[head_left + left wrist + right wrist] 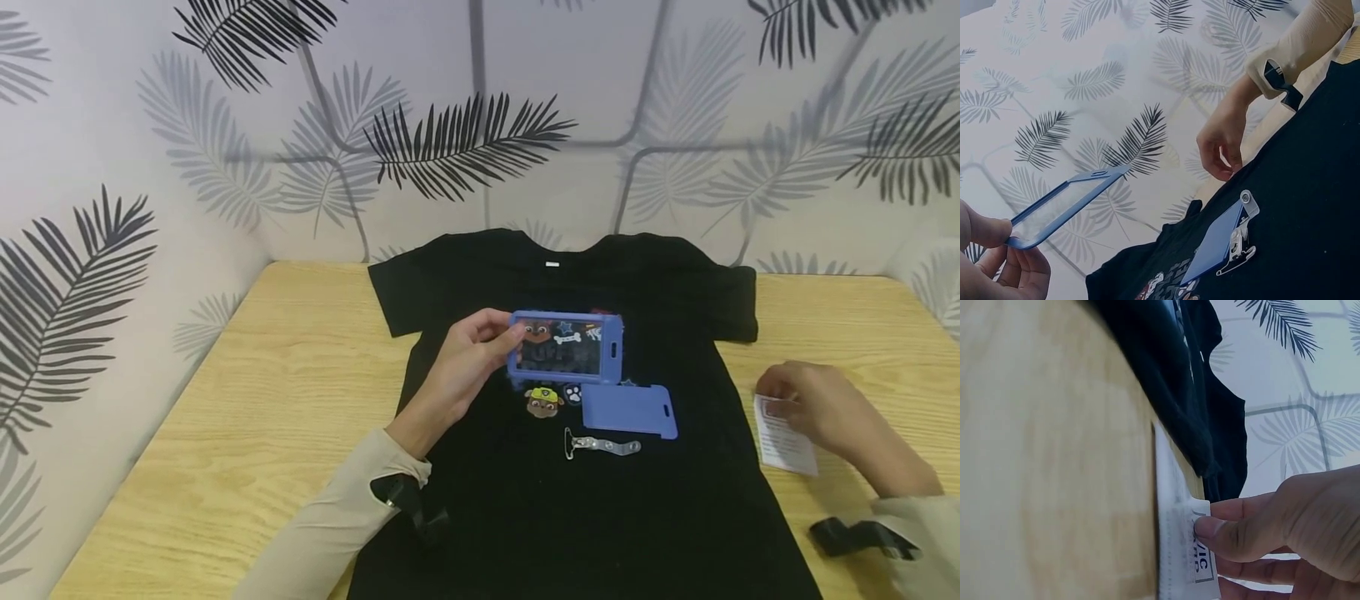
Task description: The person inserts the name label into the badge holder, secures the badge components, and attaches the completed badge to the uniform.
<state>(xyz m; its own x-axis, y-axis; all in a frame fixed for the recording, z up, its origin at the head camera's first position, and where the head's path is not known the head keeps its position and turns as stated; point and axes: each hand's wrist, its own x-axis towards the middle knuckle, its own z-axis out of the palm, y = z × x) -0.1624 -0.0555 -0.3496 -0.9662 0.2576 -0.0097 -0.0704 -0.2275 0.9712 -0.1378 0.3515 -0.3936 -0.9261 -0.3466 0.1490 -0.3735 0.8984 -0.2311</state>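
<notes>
My left hand (461,360) pinches the left end of a blue badge holder frame (611,350) with a clear window, raised over a black T-shirt (562,517). Through the window, parts of the shirt's print show. Thumb on one face and fingers behind, the left wrist view shows the grip on the frame's corner. Off to the right of the shirt, my right hand (832,417) pinches a white printed card (786,442) by its upper edge. In the right wrist view the thumb presses on the card's dark lettering, and its lower part lies close over the wood.
On the shirt lie a blue badge back plate (626,410) and a clear strap clip (603,445) with a metal pin end. A cartoon dog print (543,402) shows beside the plate. The wooden table (300,350) meets a leaf-patterned backdrop (465,208) behind.
</notes>
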